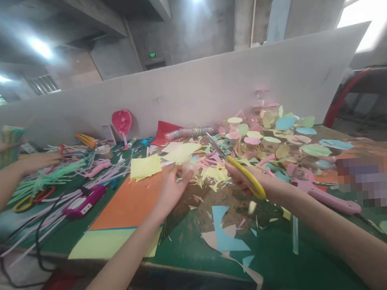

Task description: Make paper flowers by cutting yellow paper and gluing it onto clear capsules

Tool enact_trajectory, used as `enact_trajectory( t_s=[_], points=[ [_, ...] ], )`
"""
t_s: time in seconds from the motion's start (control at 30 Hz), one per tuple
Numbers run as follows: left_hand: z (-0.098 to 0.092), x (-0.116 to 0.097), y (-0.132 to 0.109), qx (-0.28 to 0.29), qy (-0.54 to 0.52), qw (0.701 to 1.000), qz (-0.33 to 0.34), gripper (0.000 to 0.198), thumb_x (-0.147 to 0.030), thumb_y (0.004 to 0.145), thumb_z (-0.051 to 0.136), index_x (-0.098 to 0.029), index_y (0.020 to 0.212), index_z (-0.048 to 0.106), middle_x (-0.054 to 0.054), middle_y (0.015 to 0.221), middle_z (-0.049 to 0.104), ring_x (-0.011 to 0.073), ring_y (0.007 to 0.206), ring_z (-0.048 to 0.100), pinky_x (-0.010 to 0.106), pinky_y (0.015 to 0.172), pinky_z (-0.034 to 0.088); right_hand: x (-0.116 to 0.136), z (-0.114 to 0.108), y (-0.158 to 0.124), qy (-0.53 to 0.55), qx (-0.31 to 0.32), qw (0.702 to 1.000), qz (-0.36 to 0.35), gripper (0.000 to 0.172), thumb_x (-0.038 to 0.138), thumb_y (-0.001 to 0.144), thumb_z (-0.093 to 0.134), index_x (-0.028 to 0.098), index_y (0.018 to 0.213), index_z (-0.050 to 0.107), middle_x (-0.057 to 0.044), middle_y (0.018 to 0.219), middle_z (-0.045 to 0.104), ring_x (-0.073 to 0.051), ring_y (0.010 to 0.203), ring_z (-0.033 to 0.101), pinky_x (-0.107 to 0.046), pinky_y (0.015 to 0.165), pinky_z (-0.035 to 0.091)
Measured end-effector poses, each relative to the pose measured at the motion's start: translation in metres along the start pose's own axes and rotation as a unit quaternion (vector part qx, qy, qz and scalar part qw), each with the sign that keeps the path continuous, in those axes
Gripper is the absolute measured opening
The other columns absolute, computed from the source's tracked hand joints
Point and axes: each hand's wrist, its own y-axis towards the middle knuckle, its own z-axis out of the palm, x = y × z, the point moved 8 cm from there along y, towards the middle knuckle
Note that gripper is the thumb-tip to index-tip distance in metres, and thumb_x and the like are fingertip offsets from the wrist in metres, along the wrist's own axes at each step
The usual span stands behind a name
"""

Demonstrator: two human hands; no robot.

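My left hand (173, 190) pinches a small, blurred scrap of pale paper (188, 165) above the green work table (274, 258). My right hand (245, 181) grips yellow-handled scissors (249, 178), with the steel blades (216, 145) pointing up and left toward that scrap. Cut yellow and pink paper bits (212, 174) lie beneath both hands. An orange card sheet (127, 202) lies just left of my left hand, and a stack of yellow paper (145, 167) lies beyond it.
A co-worker's hands (38, 162) hold green strips at the far left, above piles of paper strips (67, 184). Pastel paper circles (265, 135) are heaped at the back. A pink-handled tool (326, 199) lies right, and a white partition (190, 92) backs the table.
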Motion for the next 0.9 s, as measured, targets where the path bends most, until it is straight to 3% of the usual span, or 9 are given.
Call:
enact_trajectory(
  t_s=[0.07,0.17,0.53,0.7,0.9],
  points=[
    [-0.003,0.001,0.002,-0.032,0.040,0.998,0.028,0.032,-0.052,0.082,0.057,-0.021,0.079,0.052,0.004,0.084,0.058,0.0234,0.084,0.055,0.034,0.077,0.043,-0.001,0.009,-0.003,0.062,0.052,0.997,0.005,0.051,0.070,0.081,0.056,0.024,0.077,0.035,0.009,0.065,0.025,-0.009,0.052,0.018,-0.022,0.047,0.019],
    [-0.007,0.002,0.003,-0.067,0.091,0.991,0.065,0.030,-0.049,0.080,0.061,-0.022,0.075,0.048,0.005,0.086,0.057,0.0265,0.093,0.054,0.037,0.082,0.043,-0.001,0.017,-0.007,0.092,0.081,0.992,0.015,0.051,0.072,0.082,0.053,0.023,0.079,0.039,0.008,0.066,0.028,-0.008,0.052,0.019,-0.021,0.046,0.018],
    [-0.012,0.008,0.002,-0.112,0.143,0.980,0.081,0.029,-0.049,0.084,0.058,-0.023,0.082,0.046,0.005,0.088,0.053,0.0261,0.090,0.051,0.038,0.080,0.043,0.013,0.030,-0.022,0.032,0.140,0.990,0.005,0.051,0.070,0.086,0.048,0.023,0.070,0.039,0.006,0.064,0.032,-0.009,0.050,0.021,-0.026,0.045,0.020],
    [-0.011,0.005,0.001,-0.111,0.140,0.980,0.091,0.030,-0.049,0.082,0.061,-0.022,0.086,0.048,0.005,0.088,0.052,0.0251,0.085,0.050,0.036,0.073,0.042,0.016,0.033,-0.023,0.031,0.156,0.987,-0.015,0.051,0.068,0.088,0.047,0.022,0.067,0.038,0.005,0.063,0.031,-0.009,0.050,0.023,-0.026,0.045,0.021],
    [-0.007,0.000,-0.002,-0.076,0.104,0.986,0.102,0.037,-0.050,0.084,0.059,-0.018,0.103,0.057,0.011,0.105,0.057,0.0296,0.105,0.050,0.042,0.089,0.042,0.007,0.033,-0.016,0.083,0.150,0.985,0.003,0.047,0.067,0.088,0.048,0.022,0.076,0.044,0.007,0.063,0.031,-0.008,0.049,0.022,-0.022,0.044,0.020]
  ],
)
